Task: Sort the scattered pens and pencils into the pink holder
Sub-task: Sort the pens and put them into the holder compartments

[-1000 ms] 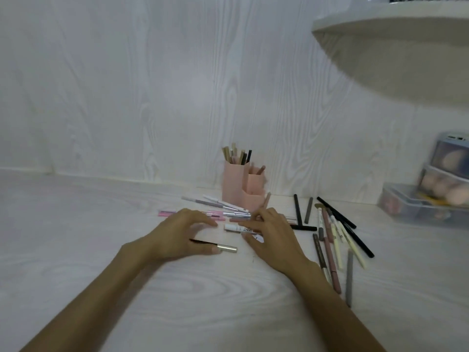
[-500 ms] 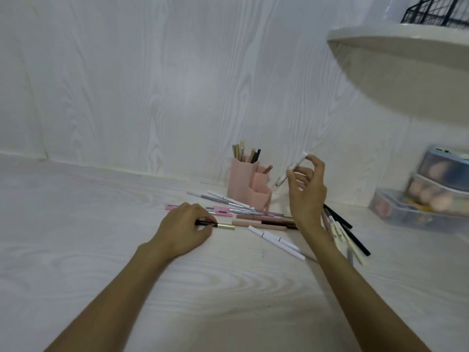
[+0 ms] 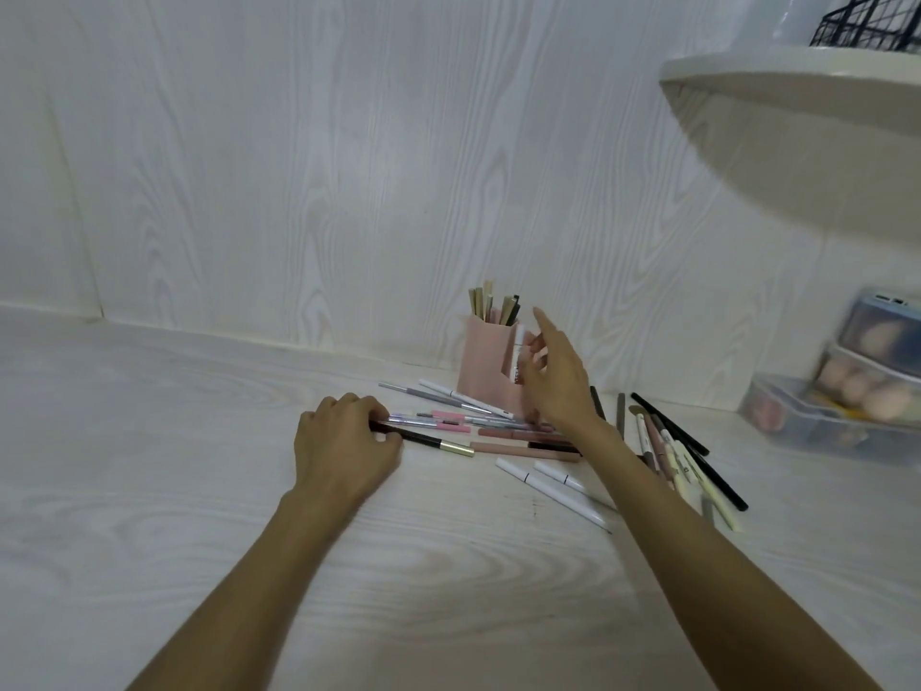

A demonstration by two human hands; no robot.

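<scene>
The pink holder (image 3: 486, 361) stands against the wall with several pencils (image 3: 491, 304) sticking out of its tall part. My right hand (image 3: 558, 386) is just right of it, thumb and fingers on a white pen (image 3: 518, 344) held upright at the holder's lower compartment, index finger raised. My left hand (image 3: 344, 446) rests on the table, closed on the end of a black pen with a gold cap (image 3: 438, 444). Several pens lie scattered: pink ones (image 3: 523, 448), two white ones (image 3: 548, 486) and a group to the right (image 3: 683, 451).
Clear plastic boxes (image 3: 822, 421) with round sponges stand at the right edge. A white shelf (image 3: 797, 92) juts out at the upper right, carrying a black wire basket (image 3: 867, 22). The wood-grain wall runs just behind the holder.
My right hand picked a white pen off the table, lifted it and brought it down to the holder. My left hand closed on the black gold-capped pen and stayed low.
</scene>
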